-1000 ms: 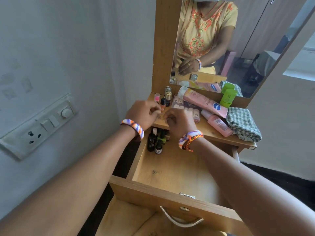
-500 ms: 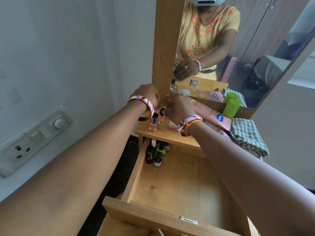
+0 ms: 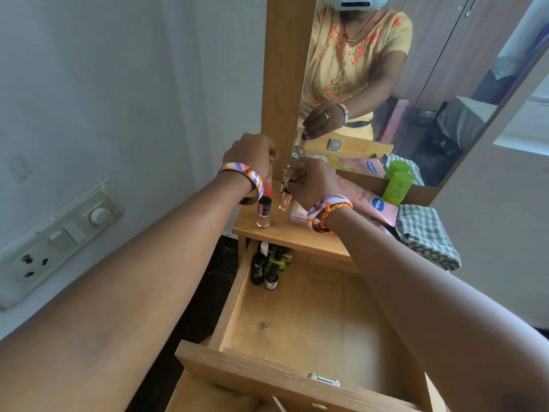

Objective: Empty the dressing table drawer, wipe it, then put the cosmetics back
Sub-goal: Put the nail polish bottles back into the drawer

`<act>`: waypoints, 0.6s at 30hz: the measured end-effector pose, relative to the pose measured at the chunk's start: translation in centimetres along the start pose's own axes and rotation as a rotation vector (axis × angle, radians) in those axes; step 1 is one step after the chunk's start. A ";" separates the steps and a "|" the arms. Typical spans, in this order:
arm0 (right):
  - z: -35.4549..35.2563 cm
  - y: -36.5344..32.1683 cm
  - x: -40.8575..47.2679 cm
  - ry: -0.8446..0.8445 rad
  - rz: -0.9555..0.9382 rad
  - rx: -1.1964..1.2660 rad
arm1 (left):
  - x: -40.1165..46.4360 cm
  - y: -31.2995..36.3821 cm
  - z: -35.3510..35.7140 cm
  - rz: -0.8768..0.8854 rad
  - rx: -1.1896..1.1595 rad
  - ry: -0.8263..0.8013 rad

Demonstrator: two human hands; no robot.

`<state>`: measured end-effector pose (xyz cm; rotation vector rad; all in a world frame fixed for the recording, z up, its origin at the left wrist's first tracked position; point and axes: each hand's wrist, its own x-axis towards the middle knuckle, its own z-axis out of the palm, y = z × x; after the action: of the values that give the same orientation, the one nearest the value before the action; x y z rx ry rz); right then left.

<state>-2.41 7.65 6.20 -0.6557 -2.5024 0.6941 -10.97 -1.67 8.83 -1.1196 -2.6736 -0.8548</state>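
The wooden drawer [image 3: 269, 379] stands pulled out, its floor mostly bare. Several small dark bottles [image 3: 261, 267] stand in its back left corner. Above the table top [image 3: 285, 233], my left hand [image 3: 252, 153] is shut on a slim pink tube [image 3: 269, 185] that hangs downward. Just to its right, my right hand [image 3: 312, 182] grips a small clear pinkish bottle [image 3: 285, 200] by its dark cap. A black-capped nail polish bottle [image 3: 263, 214] stands alone on the top below my left hand.
A pink lotion tube [image 3: 368, 202], a green jar [image 3: 396, 188], a flat pink palette [image 3: 298, 215] and a checked cloth [image 3: 424, 233] lie on the top to the right. The mirror [image 3: 430, 69] rises behind. A switch panel [image 3: 59, 233] is on the left wall.
Both hands have risen from the front of the table top toward the mirror, each holding a small item. One nail polish bottle now stands alone below my left hand.
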 end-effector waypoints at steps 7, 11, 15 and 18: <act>-3.5 -1.1 -1.4 0.104 0.055 0.108 | -1.7 1.6 -3.7 0.160 -0.143 0.081; -4.1 -1.2 -2.7 0.077 0.077 0.163 | -4.1 1.5 -4.1 0.219 -0.182 -0.003; -3.8 -0.7 -4.7 -0.066 0.093 0.187 | -6.3 0.6 -3.7 0.214 -0.163 -0.140; -3.2 -0.2 -6.4 -0.171 0.081 0.127 | -7.6 -0.3 -3.2 0.209 -0.138 -0.246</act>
<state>4.19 5.06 6.87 -0.6796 -2.5703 0.9671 -6.02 -8.25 9.01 -1.6000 -2.6496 -0.9298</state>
